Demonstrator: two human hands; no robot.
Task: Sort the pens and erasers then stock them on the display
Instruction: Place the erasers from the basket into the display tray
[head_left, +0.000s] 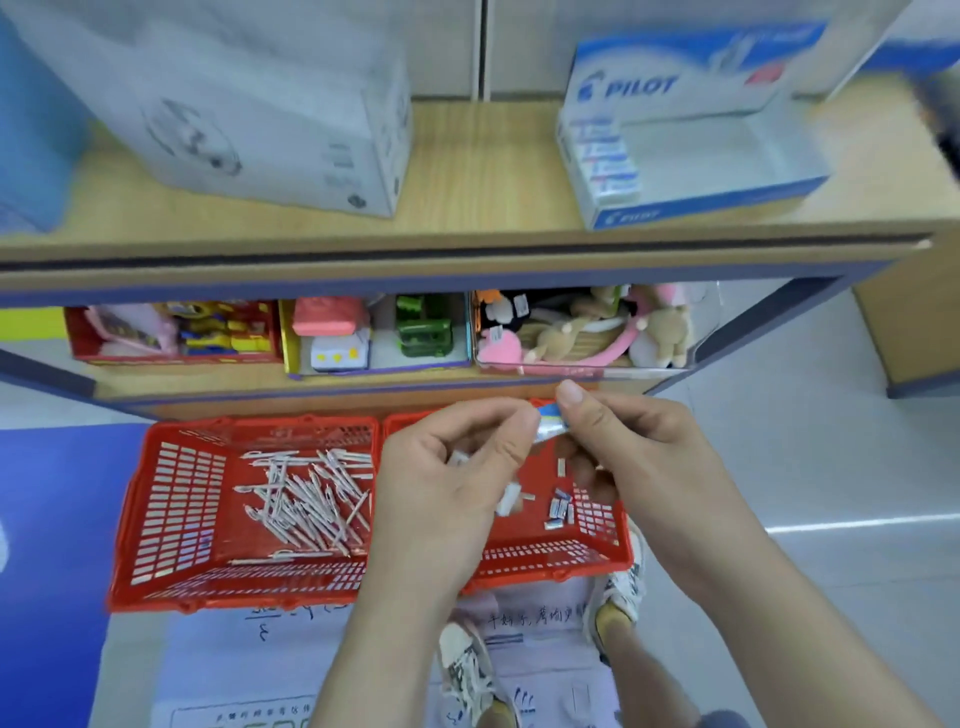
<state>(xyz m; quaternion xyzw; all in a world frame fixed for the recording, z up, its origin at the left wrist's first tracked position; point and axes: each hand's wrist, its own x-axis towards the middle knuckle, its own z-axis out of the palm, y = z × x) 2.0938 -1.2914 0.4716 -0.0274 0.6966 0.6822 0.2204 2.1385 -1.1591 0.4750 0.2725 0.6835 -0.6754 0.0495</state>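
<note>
We pinch a blue-and-white eraser (549, 423) between the curled fingertips of our left hand (447, 467) and our right hand (623, 447)'s thumb and forefinger, above the far edge of the right basket (550, 564). Loose erasers (558, 512) lie near its right wall. Pens (306, 499) heap in the left basket (171, 519). The Pilot display box (727, 150) sits at the top shelf (478, 171)'s right end, with stacked erasers (608, 161) along its left wall.

We get bright, even indoor light with only soft shadows. Wide-angle distortion bows the shelf edge (467, 249) and stretches the corners. Blur softens the Pilot box (691, 130) and the far right edge. A glare stripe crosses the floor (857, 522).
</note>
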